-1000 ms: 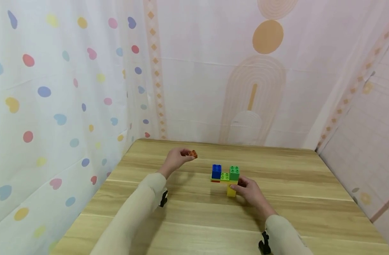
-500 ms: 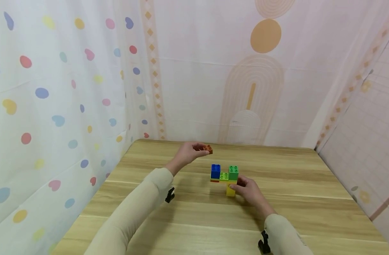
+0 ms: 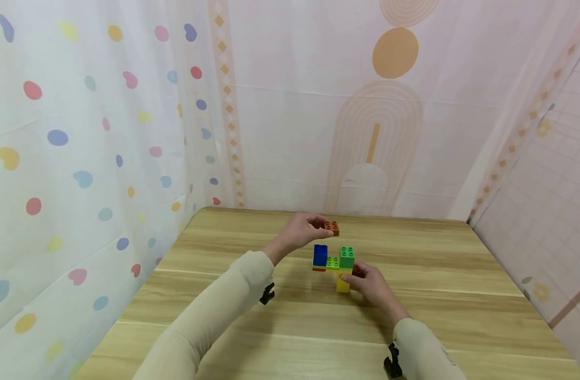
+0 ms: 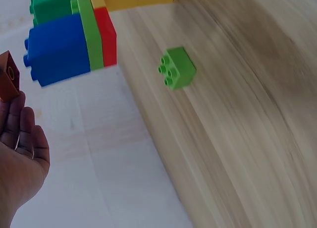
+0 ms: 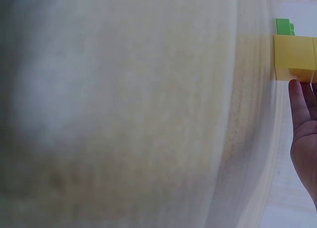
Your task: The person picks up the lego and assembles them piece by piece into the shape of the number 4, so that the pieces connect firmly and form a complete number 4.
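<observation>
My left hand (image 3: 300,231) pinches an orange-brown toy brick (image 3: 332,228), studs up, in the air above and behind a small brick structure. That structure has a blue brick (image 3: 320,255) and a green brick (image 3: 347,257) on either end of a light green piece (image 3: 333,263). Beneath the blue end a red piece (image 4: 106,37) shows in the left wrist view. Yellow bricks (image 3: 342,285) form the column under the green end. Around this column my right hand (image 3: 373,286) grips from the right, its fingers partly hidden behind it.
A loose light green brick (image 4: 179,68) lies on the wooden table (image 3: 437,274), seen in the left wrist view and hidden by the structure in the head view. Patterned curtains (image 3: 280,132) hang behind the table and along both sides.
My left hand has carried the orange-brown brick rightward from the left side to above and behind the structure. The right hand has kept its grip on the yellow column, nearly still.
</observation>
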### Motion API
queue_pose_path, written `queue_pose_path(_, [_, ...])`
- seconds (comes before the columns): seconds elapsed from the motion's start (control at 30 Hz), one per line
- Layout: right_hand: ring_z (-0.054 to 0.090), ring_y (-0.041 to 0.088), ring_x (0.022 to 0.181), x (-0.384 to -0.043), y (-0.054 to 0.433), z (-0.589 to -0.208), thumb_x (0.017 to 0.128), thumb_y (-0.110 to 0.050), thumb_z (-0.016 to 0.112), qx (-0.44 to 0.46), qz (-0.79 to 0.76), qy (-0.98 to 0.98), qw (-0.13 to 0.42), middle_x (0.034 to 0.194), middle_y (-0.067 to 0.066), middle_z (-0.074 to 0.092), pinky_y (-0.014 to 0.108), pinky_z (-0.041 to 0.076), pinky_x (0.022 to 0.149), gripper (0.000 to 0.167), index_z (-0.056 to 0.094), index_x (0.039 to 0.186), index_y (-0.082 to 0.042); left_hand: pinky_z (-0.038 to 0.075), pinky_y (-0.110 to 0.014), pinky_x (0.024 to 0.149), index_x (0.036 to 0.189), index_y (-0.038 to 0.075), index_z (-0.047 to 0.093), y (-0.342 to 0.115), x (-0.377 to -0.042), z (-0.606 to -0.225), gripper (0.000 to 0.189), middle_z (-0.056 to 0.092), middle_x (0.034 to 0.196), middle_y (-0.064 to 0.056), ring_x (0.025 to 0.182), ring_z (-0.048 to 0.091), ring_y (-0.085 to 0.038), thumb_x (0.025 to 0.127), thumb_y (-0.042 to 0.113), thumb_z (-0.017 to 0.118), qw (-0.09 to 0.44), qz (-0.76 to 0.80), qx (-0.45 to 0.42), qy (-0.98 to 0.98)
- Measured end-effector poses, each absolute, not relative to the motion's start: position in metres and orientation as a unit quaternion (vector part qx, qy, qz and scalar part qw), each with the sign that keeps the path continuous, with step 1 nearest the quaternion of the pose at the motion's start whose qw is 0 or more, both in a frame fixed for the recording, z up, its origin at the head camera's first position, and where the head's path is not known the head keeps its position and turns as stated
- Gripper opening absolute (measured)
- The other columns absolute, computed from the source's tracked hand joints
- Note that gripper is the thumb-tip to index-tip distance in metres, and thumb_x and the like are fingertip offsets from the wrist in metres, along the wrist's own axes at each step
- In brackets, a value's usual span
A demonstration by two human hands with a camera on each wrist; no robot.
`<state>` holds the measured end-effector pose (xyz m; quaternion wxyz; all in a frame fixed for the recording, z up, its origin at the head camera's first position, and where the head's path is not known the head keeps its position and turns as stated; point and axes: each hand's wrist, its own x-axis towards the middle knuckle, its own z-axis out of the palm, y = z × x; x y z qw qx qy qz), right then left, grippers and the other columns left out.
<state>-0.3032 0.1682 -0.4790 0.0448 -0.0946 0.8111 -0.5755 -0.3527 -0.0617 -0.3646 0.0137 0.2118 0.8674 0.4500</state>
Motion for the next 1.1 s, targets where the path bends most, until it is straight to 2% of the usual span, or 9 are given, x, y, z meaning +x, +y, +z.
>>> queue_pose_path(0.23, [0.061,0.019,0.097,-0.303,0.165,-0.477,0.094,-0.016,0.071,-0.093,-0.578,0.809,0.046,0.109,0.003,0.069,0.037,0.052,0.086,0.033,0.067,0.126,-0.012,0.05,-0.033,0.075,0.118,0.018,0.071,-0.047,-0.344,-0.369,0.038,0.066,0.102,0.005,0.089,0.058,-0.018,0.087,0.039,0.077,0.037,0.445,0.219,0.868])
queue_pose_path(0.43, [0.062,0.02,0.098,-0.302,0.165,-0.477,0.094,-0.016,0.07,-0.095,-0.585,0.804,0.049,0.11,0.005,0.069,0.038,0.053,0.085,0.033,0.067,0.126,-0.012,0.049,-0.034,0.077,0.11,0.022,0.073,-0.04,-0.338,-0.375,0.029,0.068,0.098,0.01,0.089,0.057,-0.016,0.086,0.039,0.078,0.043,0.441,0.233,0.866])
queue_pose_path(0.57, [0.063,0.019,0.099,-0.302,0.166,-0.478,0.093,-0.018,0.071,-0.097,-0.59,0.8,0.05,0.112,0.005,0.069,0.038,0.053,0.086,0.033,0.067,0.126,-0.011,0.05,-0.034,0.079,0.11,0.021,0.074,-0.037,-0.336,-0.377,0.03,0.068,0.098,0.01,0.092,0.059,-0.016,0.086,0.038,0.079,0.047,0.444,0.24,0.862])
queue_pose_path(0.87, [0.063,0.02,0.101,-0.302,0.169,-0.48,0.093,-0.02,0.072,-0.113,-0.584,0.802,0.044,0.114,0.007,0.069,0.037,0.052,0.087,0.034,0.067,0.125,-0.01,0.05,-0.03,0.074,0.114,0.017,0.073,-0.031,-0.335,-0.381,0.034,0.068,0.099,0.009,0.087,0.059,-0.014,0.087,0.037,0.078,0.06,0.439,0.247,0.862])
queue_pose_path(1.1, [0.062,0.019,0.1,-0.302,0.169,-0.48,0.092,-0.022,0.073,-0.104,-0.59,0.799,0.049,0.113,0.004,0.069,0.037,0.053,0.085,0.033,0.068,0.124,-0.014,0.049,-0.032,0.075,0.114,0.017,0.074,-0.028,-0.335,-0.38,0.033,0.069,0.098,0.009,0.088,0.059,-0.016,0.086,0.035,0.078,0.057,0.428,0.254,0.865])
